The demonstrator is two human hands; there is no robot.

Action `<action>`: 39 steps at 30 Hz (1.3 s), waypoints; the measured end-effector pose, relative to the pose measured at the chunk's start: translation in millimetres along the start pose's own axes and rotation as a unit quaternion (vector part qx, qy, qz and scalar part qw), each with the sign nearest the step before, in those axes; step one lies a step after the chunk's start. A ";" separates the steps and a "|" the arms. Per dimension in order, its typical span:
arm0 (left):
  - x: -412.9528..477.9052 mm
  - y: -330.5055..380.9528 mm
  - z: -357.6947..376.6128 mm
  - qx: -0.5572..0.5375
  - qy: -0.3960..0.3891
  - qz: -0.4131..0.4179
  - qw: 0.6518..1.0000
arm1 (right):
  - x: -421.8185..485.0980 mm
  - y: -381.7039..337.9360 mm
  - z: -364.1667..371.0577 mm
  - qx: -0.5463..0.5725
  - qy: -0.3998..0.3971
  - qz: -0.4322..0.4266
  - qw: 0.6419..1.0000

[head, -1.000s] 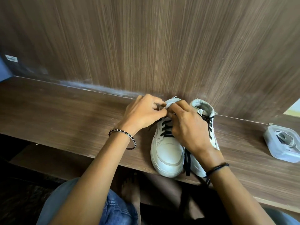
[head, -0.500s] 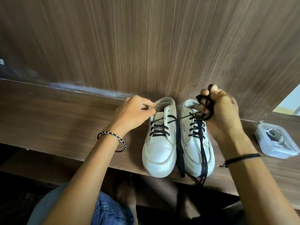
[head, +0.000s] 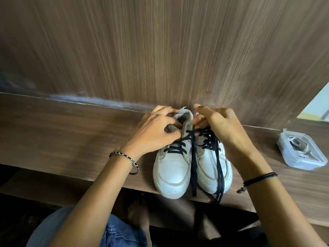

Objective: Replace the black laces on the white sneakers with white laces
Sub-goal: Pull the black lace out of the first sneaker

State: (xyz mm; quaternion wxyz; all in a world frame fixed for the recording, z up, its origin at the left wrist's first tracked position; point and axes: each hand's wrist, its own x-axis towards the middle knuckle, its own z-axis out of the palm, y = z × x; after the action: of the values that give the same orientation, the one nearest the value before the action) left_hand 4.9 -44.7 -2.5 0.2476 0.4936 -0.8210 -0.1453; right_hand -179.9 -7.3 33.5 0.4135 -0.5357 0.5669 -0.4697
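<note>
A wood wall point(head: 160, 50) is rising behind a wood shelf point(head: 62, 136), and the two white sneakers are sitting side by side on it, toes hanging slightly over the near edge. The left sneaker point(head: 171, 172) and right sneaker point(head: 211, 168) are touching. The left hand point(head: 156, 132) is curling over the left sneaker's collar, fingers bent and gripping it. The right hand point(head: 222, 127) is pinching the black laces point(head: 204, 138) near the top eyelets, fingers closed on them; loose lace ends are trailing down between the sneakers and over the shelf edge. A clear box point(head: 302, 150) is lying well apart to the right, holding what look like white laces point(head: 299, 147).
</note>
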 end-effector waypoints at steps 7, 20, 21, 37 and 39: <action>0.9 -3.6 6.1 0.003 -0.020 0.010 1.000 | 0.6 9.5 6.4 -0.211 0.079 -0.145 0.963; -3.7 18.7 21.1 -0.129 0.195 -0.163 0.959 | 15.8 20.7 9.8 -0.291 -0.014 -0.152 0.945; -4.0 18.0 20.9 -0.165 0.194 -0.170 0.952 | 14.6 19.6 8.2 -0.282 -0.021 -0.144 0.948; -1.9 -7.1 28.9 0.037 0.097 0.066 0.992 | 15.7 20.1 3.0 -0.274 -0.060 -0.150 0.948; -2.2 -3.8 31.1 0.025 0.110 0.060 0.992 | 15.6 19.6 2.6 -0.280 -0.060 -0.151 0.946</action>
State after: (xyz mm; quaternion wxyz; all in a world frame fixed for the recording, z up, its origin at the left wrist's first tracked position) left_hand -8.6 -44.7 -30.9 0.3327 0.4621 -0.8202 -0.0546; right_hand -183.0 -23.4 14.4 0.2043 -0.7368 0.5618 -0.3157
